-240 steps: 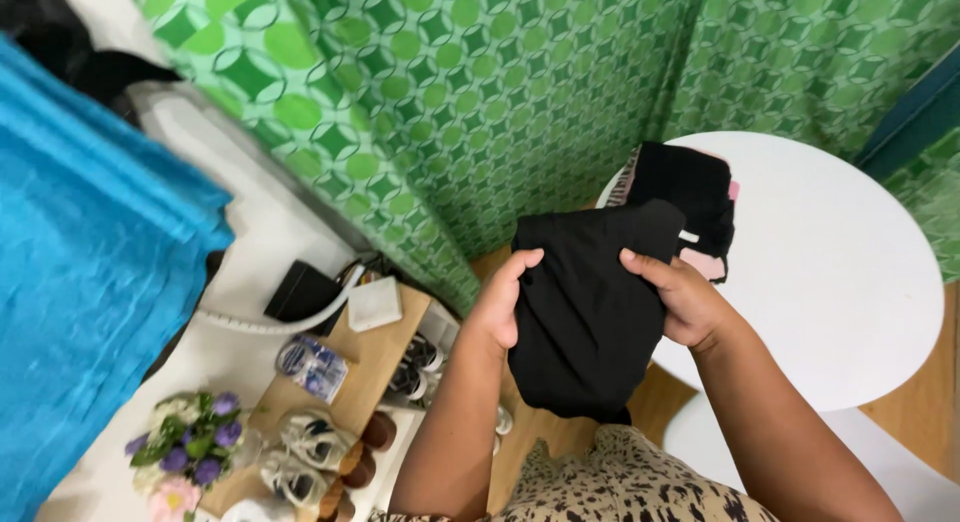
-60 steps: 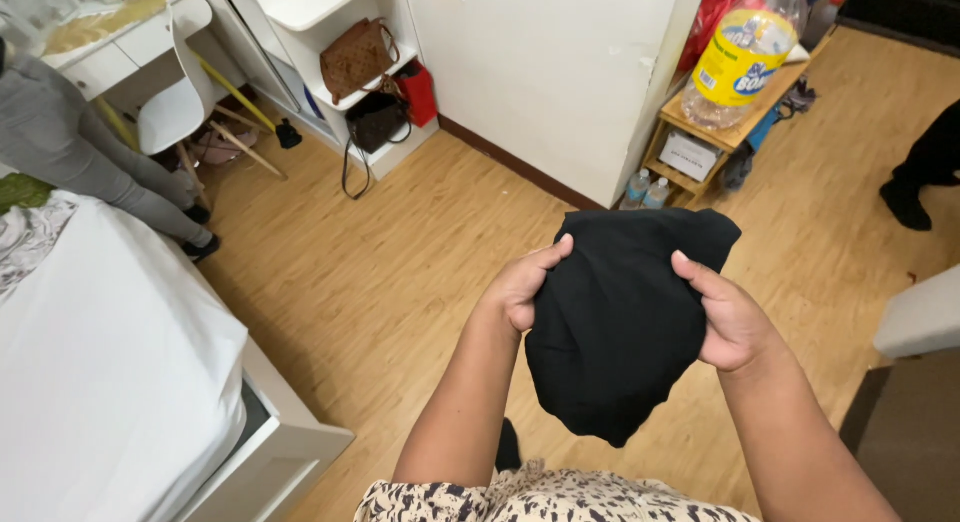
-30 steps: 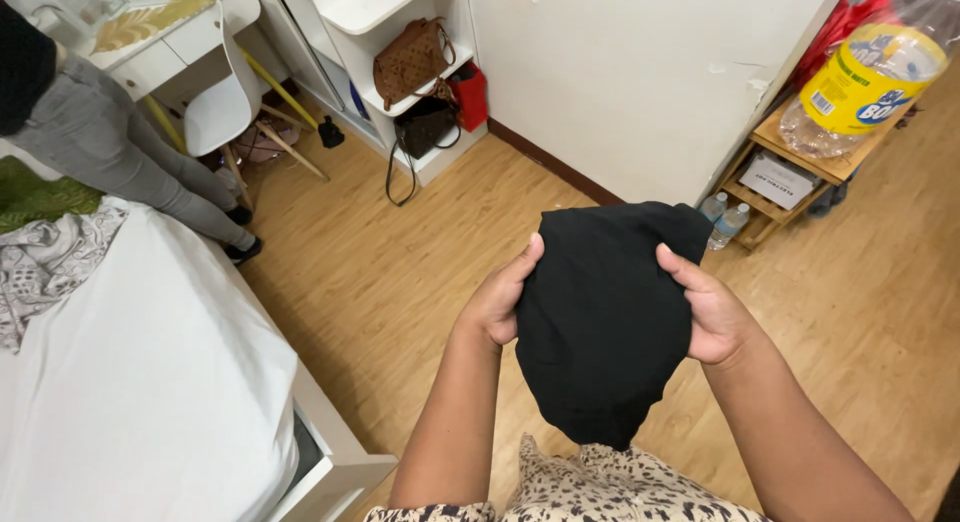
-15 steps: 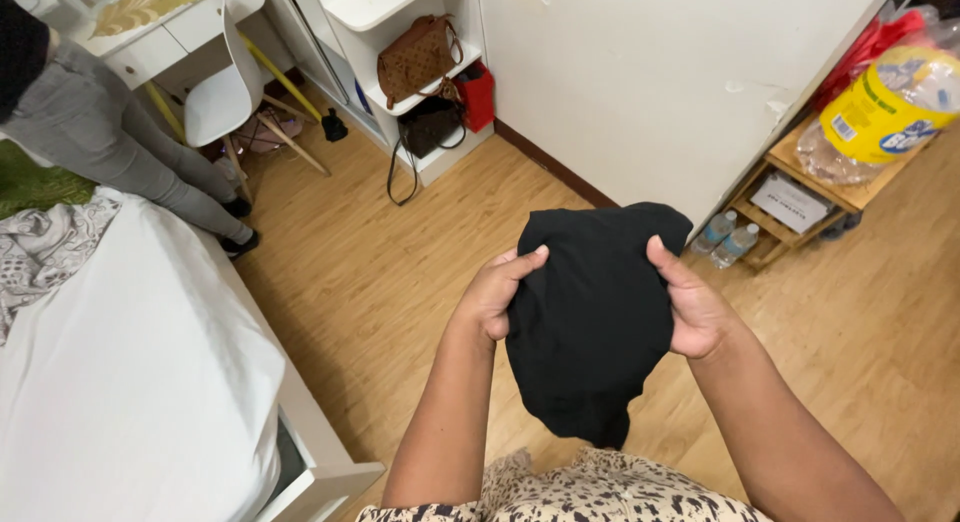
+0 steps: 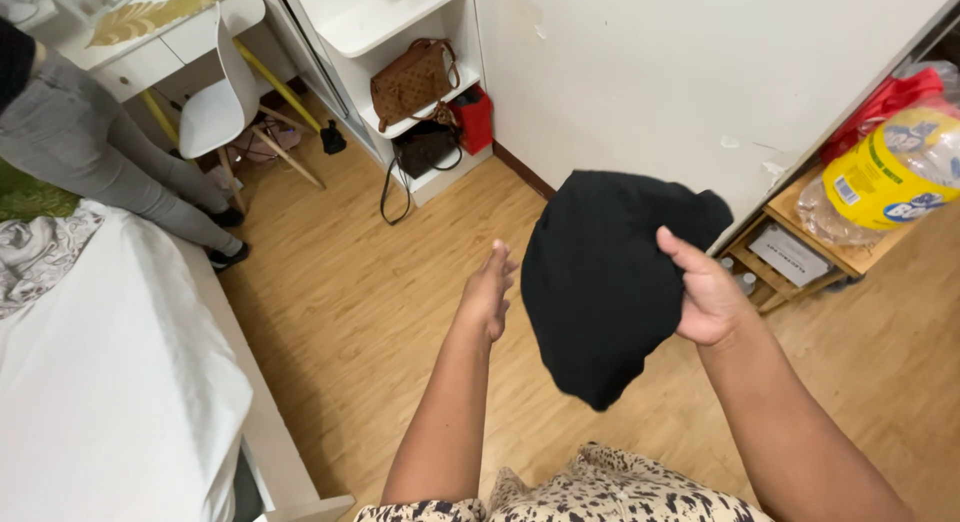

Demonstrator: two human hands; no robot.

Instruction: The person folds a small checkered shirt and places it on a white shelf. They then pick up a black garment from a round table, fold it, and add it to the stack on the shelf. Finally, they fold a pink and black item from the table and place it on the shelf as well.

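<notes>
Right hand (image 5: 705,302) pinches black garment (image 5: 600,282) by its edge so it hangs below the grip, left hand (image 5: 488,294) open beside it, empty.

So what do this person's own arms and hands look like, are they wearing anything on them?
Both arms are bare from the elbow down: no sleeves, gloves, watch or bracelet show. The left hand and the right hand carry no rings that can be made out. The only clothing in view is a cream garment with dark animal-print spots at the bottom edge.
</notes>
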